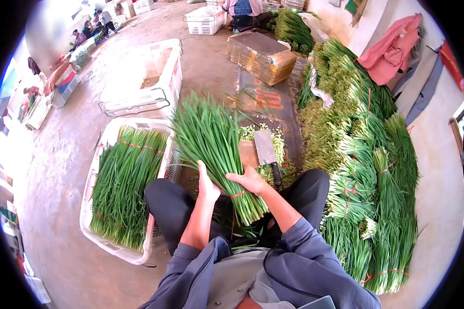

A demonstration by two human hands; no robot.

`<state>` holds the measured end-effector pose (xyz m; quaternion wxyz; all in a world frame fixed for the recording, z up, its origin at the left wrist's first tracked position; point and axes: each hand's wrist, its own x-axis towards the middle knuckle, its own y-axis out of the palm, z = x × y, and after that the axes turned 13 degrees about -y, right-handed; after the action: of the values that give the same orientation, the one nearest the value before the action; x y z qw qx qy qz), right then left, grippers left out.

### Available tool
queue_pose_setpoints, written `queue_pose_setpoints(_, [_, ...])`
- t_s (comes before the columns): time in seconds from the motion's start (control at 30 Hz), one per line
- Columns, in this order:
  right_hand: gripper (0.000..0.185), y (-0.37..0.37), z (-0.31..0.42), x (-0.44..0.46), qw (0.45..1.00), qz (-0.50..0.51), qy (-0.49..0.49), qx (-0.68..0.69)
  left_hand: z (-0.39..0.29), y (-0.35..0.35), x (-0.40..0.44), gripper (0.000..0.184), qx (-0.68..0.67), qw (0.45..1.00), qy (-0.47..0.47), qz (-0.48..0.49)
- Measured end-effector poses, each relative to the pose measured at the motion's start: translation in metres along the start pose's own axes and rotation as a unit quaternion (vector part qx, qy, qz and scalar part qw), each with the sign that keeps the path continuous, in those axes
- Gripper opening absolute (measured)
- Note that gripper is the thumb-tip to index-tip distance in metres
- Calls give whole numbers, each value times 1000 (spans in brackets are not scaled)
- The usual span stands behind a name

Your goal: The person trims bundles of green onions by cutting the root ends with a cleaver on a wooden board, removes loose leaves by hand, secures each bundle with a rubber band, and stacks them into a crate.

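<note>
A bunch of long green chives (pixel 206 136), tied with a red band near its cut ends, is tilted in front of me above my lap. My right hand (pixel 250 181) is closed around its stalks just above the band, thumb across the front. Against or close beside the bunch's left side is my left hand (pixel 208 186), fingers stretched out and palm turned toward the stalks; whether it touches cannot be made out. Beyond my right hand, a cleaver (pixel 265 147) with a black handle lies on a wooden board (pixel 249 153) among cut pale trimmings.
At my left stands a white plastic crate (pixel 150 242) holding tied chive bunches, with another white crate (pixel 172 77) behind it. Large stacks of chives (pixel 353 190) line the right wall. A taped box (pixel 263 54) stands ahead. Other people (pixel 105 20) sit and stand farther back.
</note>
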<state>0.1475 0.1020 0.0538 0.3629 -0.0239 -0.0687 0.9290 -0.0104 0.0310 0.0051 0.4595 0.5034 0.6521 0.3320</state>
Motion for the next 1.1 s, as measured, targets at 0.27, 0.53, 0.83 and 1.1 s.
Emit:
queue_pose_setpoints(0.27, [95,17,-14,-7,987,-15,-43,-154,7,-9,3,38,143,973,50,-177])
queue_pose_setpoints(0.53, [36,-8,67,9,946,18,-35,-322,11,-13,9,36,160,966,73,-188])
queue_pose_setpoints(0.83, [25,0,43,62,919,-35,-251,-302,7,-11,4,38,220,952,115,-181])
queue_pose_setpoints(1.1, [23,0,80,63,993,-109,33,9,7,0,1,38,227,952,103,-179])
